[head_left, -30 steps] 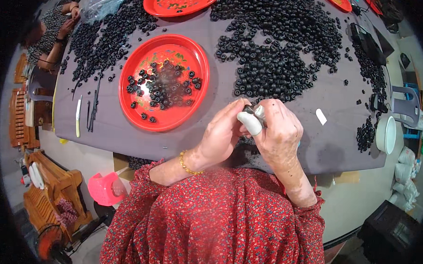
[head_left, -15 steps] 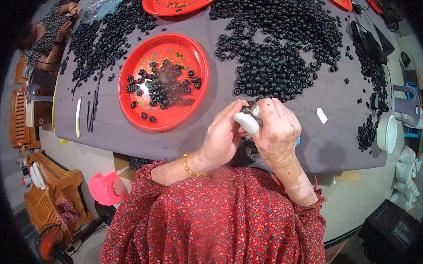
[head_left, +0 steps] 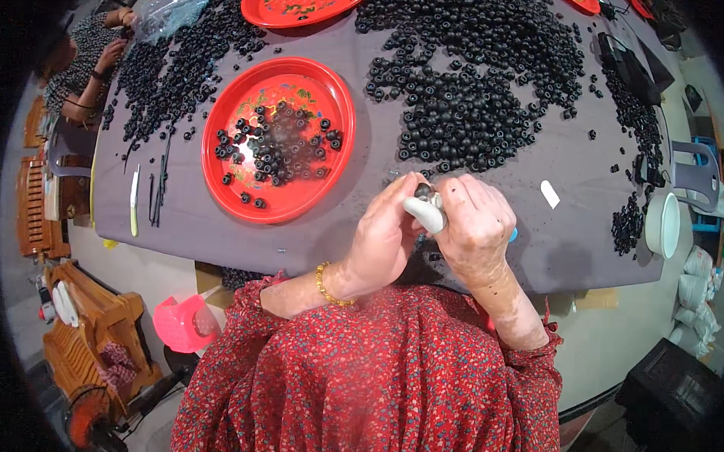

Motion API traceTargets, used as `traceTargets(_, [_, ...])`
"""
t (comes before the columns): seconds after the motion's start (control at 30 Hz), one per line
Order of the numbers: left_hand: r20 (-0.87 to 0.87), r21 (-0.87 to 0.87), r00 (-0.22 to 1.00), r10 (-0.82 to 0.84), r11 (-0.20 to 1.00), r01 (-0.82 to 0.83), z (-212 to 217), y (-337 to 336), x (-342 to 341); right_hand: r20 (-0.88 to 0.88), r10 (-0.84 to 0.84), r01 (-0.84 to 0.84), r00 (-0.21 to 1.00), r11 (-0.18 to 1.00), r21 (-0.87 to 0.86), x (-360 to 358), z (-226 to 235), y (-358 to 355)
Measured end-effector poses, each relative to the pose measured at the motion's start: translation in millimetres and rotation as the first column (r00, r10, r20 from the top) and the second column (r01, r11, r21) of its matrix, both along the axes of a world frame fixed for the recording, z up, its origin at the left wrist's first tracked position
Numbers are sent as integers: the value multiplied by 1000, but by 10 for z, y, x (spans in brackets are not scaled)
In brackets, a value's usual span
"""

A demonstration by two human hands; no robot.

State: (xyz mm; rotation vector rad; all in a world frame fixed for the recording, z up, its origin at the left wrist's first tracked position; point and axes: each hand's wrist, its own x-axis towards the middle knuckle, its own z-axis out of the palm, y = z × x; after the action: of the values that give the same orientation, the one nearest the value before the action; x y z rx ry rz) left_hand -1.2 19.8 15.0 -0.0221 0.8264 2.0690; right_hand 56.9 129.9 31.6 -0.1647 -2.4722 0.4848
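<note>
Above the near part of the grey-covered table, my two hands meet. My left hand (head_left: pixel 384 231), a gold bracelet at its wrist, pinches a small round black bead (head_left: pixel 424 191). A white cover (head_left: pixel 426 215) wraps a fingertip, apparently the left thumb. My right hand (head_left: pixel 475 223) is closed against the bead; a blue end (head_left: pixel 512 234) of something pokes out past its palm, the remainder hidden by the fingers. Just beyond my hands lies a big heap of black beads (head_left: pixel 461 122). To the left, a red round tray (head_left: pixel 220 191) holds scattered black beads.
Another red tray (head_left: pixel 262 17) is at the far edge. On the left lie a light-handled knife (head_left: pixel 134 206) and thin black sticks (head_left: pixel 157 191). A white strip (head_left: pixel 550 194) and a pale bowl (head_left: pixel 663 226) are right. Another person (head_left: pixel 84 69) sits at far left.
My hands stay together in nearly the same place. The white-covered fingertip has tilted and shifted slightly right, and the black bead shows more clearly.
</note>
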Motion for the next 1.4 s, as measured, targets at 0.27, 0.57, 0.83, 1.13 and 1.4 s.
traceTargets(0.27, [0,101,998,-57,993,57,-20,10,-67,-20,-57,55,998,997,-56,113,-45,12])
traceTargets(0.57, [-298,-293,951,-88,956,-3,-88,-120,-146,-15,99,-100,995,984,-147,113,23,-200])
traceTargets(0.83, [-862,-483,466,-197,597,-641,-248,-768,-984,215,-210,253,954,947,-198,222,-440,184])
traceTargets(1.13, [-932,-342,219,-288,505,-793,-269,-802,-951,394,-103,202,914,954,-220,121,-524,351])
traceTargets(1.4, [-899,-438,259,-354,742,-507,-245,-416,-496,326,-126,159,937,984,-78,154,-592,245])
